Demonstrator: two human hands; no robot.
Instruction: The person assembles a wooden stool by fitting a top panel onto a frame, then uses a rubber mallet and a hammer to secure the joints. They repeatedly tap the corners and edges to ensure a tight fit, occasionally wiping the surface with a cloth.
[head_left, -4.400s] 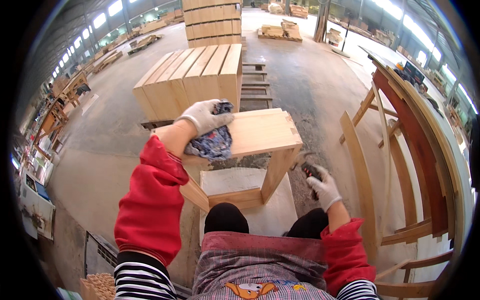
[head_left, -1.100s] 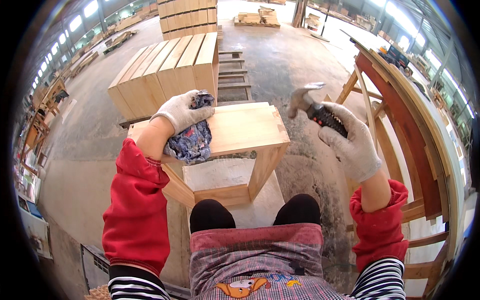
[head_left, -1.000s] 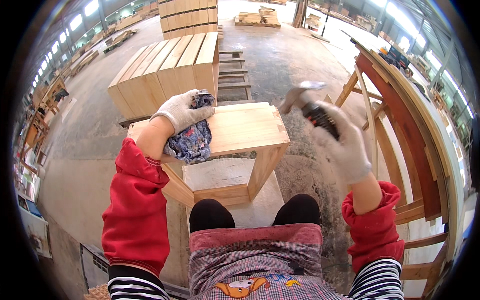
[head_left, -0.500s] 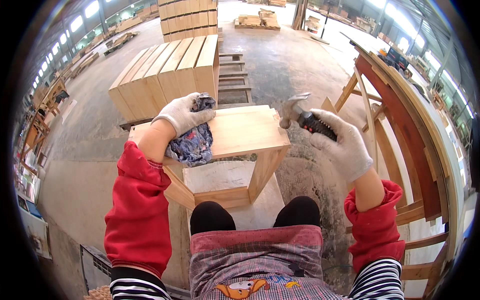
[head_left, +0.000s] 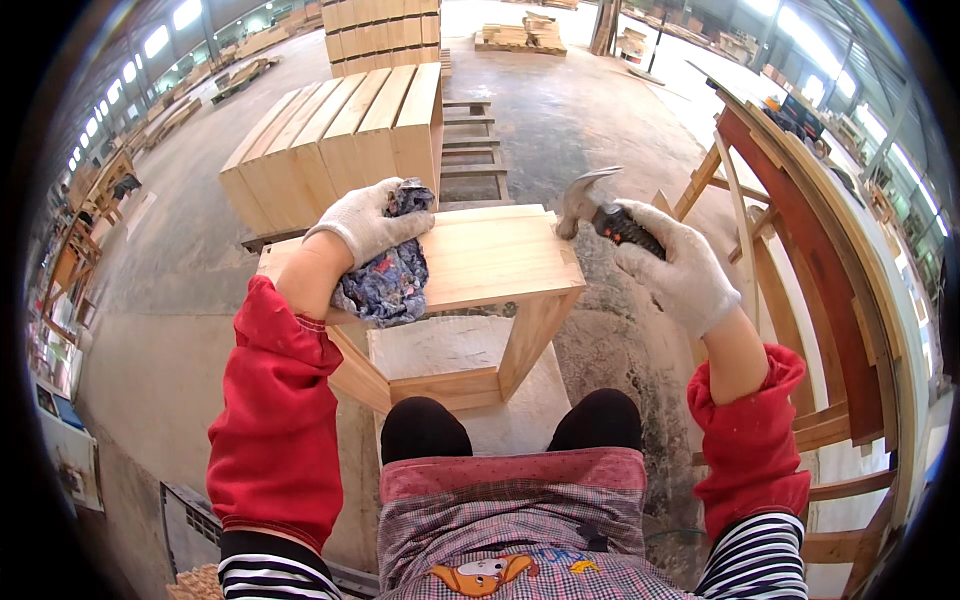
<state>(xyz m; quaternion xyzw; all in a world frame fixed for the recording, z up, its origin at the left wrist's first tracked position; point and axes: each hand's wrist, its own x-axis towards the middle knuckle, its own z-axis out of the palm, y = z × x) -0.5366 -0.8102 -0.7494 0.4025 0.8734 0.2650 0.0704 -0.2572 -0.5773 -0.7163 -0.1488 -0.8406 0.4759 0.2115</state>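
Note:
A pale wooden box frame [head_left: 490, 255] stands in front of my knees, its open side toward me. My left hand [head_left: 372, 222], in a white glove, is closed on a crumpled dark blue rag [head_left: 388, 285] on the left part of the top board. In my gloved right hand [head_left: 690, 265] is a claw hammer [head_left: 590, 205], gripped by its black handle. The hammer's head is by the right end of the top board, claw pointing up and away. Whether its face touches the wood I cannot tell.
Beyond the box, a row of similar wooden boxes [head_left: 330, 140] sits on a pallet [head_left: 472, 150], with a taller stack [head_left: 382, 35] behind. A long wooden workbench [head_left: 790, 200] runs along my right. A grey metal-framed item [head_left: 190, 525] is low at left.
The hammer in my right hand has tilted, its claw swinging up and its head coming closer to the box's right end. My left hand stays on the rag.

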